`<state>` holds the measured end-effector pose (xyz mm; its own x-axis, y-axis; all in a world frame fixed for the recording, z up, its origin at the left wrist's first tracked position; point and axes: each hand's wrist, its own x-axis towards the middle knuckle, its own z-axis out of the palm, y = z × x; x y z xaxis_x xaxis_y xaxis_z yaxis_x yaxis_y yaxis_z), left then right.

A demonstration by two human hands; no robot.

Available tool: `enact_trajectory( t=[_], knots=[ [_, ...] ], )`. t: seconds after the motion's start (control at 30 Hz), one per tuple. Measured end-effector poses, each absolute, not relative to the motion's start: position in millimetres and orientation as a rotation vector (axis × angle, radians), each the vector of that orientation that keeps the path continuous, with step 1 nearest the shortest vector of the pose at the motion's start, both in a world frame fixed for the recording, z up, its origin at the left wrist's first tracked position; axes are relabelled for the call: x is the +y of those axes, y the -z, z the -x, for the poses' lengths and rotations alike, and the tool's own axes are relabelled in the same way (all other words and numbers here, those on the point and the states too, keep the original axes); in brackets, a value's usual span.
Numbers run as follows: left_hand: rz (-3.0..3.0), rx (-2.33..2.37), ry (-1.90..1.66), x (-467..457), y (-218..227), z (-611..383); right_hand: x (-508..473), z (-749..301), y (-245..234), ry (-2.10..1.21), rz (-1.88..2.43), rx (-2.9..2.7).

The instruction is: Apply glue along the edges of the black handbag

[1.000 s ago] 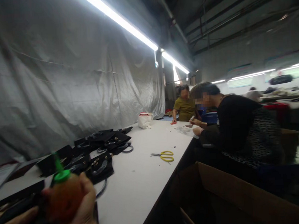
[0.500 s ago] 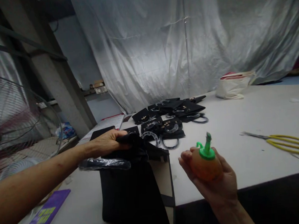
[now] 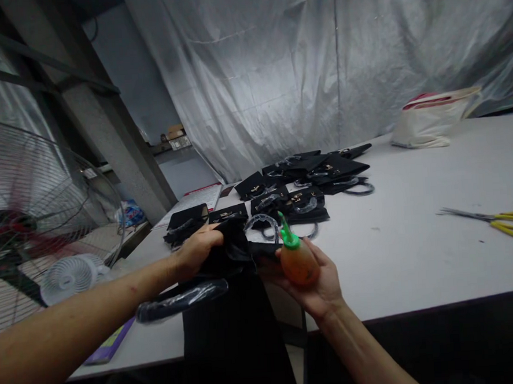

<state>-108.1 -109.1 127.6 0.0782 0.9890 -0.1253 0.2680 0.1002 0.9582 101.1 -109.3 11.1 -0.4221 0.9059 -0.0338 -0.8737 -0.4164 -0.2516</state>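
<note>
My left hand (image 3: 199, 249) is closed on the top of a black handbag (image 3: 234, 326), which hangs over the table's front edge. A plastic-wrapped handle (image 3: 182, 301) sticks out from the bag below my left wrist. In my right hand (image 3: 325, 283) lies an orange squeeze bottle (image 3: 301, 264) with a green cap and a green nozzle that points up. The bottle rests on my palm, close to the bag's right side. Some of the right fingers are hidden behind the bottle and the bag.
Several black bag pieces with wrapped handles (image 3: 307, 171) lie piled on the white table (image 3: 394, 253). Yellow-handled scissors (image 3: 510, 221) are at the right, a cream cloth bag (image 3: 430, 123) behind them. To the left stand a large fan (image 3: 45, 222) and a small white fan (image 3: 73, 278).
My right hand has moved left with the squeeze bottle, up to the handbag. The left hand keeps its hold on the bag. The view has shifted a little.
</note>
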Motion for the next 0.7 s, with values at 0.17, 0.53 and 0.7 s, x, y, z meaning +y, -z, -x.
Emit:
enact_trajectory(
  t=[0.17,0.53,0.7],
  knots=[
    [-1.654,1.462,-0.745,-110,-124,105,-106,-97,-25,-1.988,0.328,-0.196],
    [-2.489,1.786,-0.011,-108,-112,93,-117,-92,-60,-1.915,0.298,-0.356],
    [-2.663,1.578,-0.255,-98,-103,98,-115,-100,-50,-1.908,0.245,-0.298]
  ],
)
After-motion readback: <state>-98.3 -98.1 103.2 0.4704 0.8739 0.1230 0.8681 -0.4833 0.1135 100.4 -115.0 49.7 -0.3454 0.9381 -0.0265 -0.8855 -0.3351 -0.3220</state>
